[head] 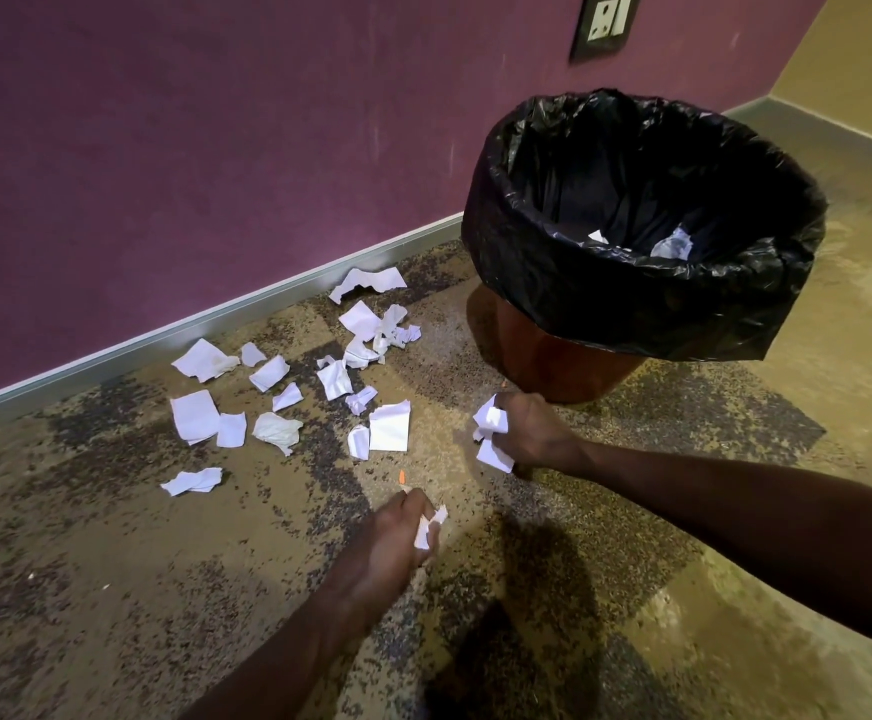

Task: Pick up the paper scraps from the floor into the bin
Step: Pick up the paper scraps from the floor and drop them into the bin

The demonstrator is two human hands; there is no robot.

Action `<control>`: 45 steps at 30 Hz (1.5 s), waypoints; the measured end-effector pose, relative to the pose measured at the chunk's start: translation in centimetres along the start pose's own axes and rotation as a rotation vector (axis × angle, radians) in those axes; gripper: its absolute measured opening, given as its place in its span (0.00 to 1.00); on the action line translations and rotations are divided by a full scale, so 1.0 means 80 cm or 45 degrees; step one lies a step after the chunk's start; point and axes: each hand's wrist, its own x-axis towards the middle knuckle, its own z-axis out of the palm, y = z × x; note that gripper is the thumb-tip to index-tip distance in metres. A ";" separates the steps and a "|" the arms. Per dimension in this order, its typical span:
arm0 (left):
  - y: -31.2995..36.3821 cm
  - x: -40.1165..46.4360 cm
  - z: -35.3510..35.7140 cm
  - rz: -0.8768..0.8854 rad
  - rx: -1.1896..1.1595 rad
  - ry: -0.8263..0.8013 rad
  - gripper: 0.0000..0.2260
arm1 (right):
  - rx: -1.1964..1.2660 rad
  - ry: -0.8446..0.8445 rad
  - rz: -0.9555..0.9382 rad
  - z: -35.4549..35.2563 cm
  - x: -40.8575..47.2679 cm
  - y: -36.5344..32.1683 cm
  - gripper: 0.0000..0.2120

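Note:
Several white paper scraps lie scattered on the speckled floor by the purple wall. A brown bin with a black liner stands at the right, with two scraps showing inside. My right hand is low in front of the bin's base and grips a bunch of crumpled paper scraps. My left hand is closer to me, near the floor, and pinches a small paper scrap in its curled fingers.
A silver skirting runs along the purple wall behind the scraps. A small orange bit lies on the floor just beyond my left hand. A wall socket sits above the bin. Carpet stretches right of the bin.

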 end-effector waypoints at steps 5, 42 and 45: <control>0.009 0.027 -0.036 -0.335 -0.448 0.379 0.05 | 0.054 0.125 -0.070 0.002 -0.002 -0.028 0.08; 0.221 0.178 -0.310 0.084 -1.564 0.477 0.28 | 0.172 1.246 -0.128 -0.283 0.031 -0.087 0.21; 0.171 0.179 -0.295 -0.074 -1.619 0.766 0.20 | 0.160 1.273 -0.465 -0.265 0.030 -0.116 0.14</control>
